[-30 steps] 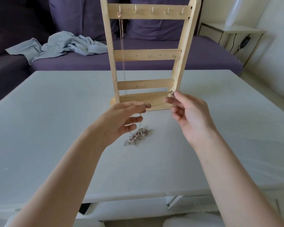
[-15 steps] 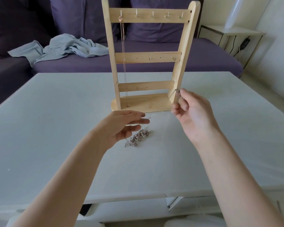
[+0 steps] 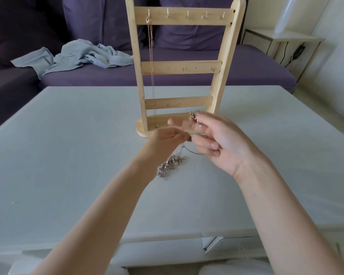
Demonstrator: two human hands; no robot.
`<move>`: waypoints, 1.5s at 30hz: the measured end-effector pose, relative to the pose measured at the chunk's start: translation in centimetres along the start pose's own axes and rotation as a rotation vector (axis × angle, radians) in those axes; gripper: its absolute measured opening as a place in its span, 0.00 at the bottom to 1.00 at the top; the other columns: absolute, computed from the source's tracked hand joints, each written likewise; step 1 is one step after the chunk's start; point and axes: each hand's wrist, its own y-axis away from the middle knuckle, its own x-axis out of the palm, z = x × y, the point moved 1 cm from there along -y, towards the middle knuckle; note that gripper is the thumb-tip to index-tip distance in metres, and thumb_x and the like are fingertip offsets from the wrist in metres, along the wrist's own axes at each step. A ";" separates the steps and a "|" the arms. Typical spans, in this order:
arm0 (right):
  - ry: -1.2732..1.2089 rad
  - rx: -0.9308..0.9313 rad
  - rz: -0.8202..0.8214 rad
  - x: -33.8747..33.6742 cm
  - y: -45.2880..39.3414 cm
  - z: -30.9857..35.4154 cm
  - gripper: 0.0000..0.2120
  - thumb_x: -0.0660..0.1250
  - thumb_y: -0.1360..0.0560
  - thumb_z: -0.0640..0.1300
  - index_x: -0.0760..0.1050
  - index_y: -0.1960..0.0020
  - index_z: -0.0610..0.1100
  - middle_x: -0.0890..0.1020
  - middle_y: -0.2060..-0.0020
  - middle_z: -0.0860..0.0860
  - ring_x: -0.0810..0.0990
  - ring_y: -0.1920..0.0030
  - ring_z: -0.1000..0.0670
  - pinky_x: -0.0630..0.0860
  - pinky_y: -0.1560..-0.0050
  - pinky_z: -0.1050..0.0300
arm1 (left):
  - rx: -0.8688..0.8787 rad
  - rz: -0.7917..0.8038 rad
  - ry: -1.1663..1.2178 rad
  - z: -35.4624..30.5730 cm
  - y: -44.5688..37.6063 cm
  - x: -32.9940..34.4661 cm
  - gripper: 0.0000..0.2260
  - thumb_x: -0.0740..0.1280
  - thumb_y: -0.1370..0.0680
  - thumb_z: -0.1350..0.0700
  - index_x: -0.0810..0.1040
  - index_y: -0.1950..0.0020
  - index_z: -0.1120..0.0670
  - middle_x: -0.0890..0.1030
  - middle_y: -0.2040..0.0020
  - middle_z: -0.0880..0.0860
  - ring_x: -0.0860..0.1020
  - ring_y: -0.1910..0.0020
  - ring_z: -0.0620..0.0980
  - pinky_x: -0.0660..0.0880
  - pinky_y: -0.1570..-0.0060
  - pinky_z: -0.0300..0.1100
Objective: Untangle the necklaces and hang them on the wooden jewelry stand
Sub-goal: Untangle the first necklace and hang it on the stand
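- The wooden jewelry stand [image 3: 184, 68] stands upright on the pale table [image 3: 68, 155], far side from the person, with three cross-bars carrying small hooks
- One rose-gold necklace [image 3: 151, 62] already hangs from the leftmost hook of the stand's top bar and drops straight down to the stand's base
- The left hand [image 3: 163, 143] is raised just in front of the stand's base, thumb and fingertips pinched together on a thin silver chain [image 3: 195, 152]
- The right hand [image 3: 220, 143] sits just right of the left hand, also in front of the stand's base; its thumb and forefinger pinch the clasp end of the same chain near the base's front edge, while the other fingers curl loosely
- The chain runs from the two hands down to a tangled heap of necklaces [image 3: 170, 164] lying on the table, in front of the stand and partly under the left wrist
- Behind the stand, a crumpled light-blue cloth [image 3: 77, 56] lies on a purple sofa [image 3: 246, 66]
- A white side table [image 3: 282, 36] stands behind the stand, to its right
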 end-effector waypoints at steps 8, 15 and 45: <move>0.061 -0.107 -0.052 -0.9 0.2 0.7 0.11 0.54 0.18 0.40 0.64 0.60 0.44 0.84 0.47 0.44 0.55 0.81 0.57 0.52 0.82 0.66 | -0.050 -0.211 -0.067 1.0 -1.4 -1.3 0.10 0.64 0.24 0.57 0.73 0.65 0.53 0.71 0.63 0.51 0.69 0.63 0.47 0.62 0.66 0.37; -0.110 -0.242 -0.054 -1.0 0.2 1.5 0.13 0.52 0.18 0.42 0.63 0.62 0.45 0.83 0.45 0.48 0.56 0.81 0.57 0.53 0.82 0.67 | -0.010 -0.296 -0.075 1.9 -1.8 -1.5 0.07 0.62 0.23 0.60 0.72 0.61 0.57 0.80 0.60 0.55 0.81 0.62 0.49 0.69 0.69 0.33; 1.049 -0.285 -0.423 -2.0 -1.9 -2.8 0.13 0.58 0.22 0.36 0.75 0.39 0.41 0.79 0.45 0.48 0.76 0.43 0.48 0.68 0.50 0.68 | 0.061 0.149 0.030 -3.5 0.7 -2.3 0.11 0.60 0.20 0.50 0.83 0.47 0.46 0.77 0.61 0.46 0.70 0.70 0.43 0.65 0.74 0.31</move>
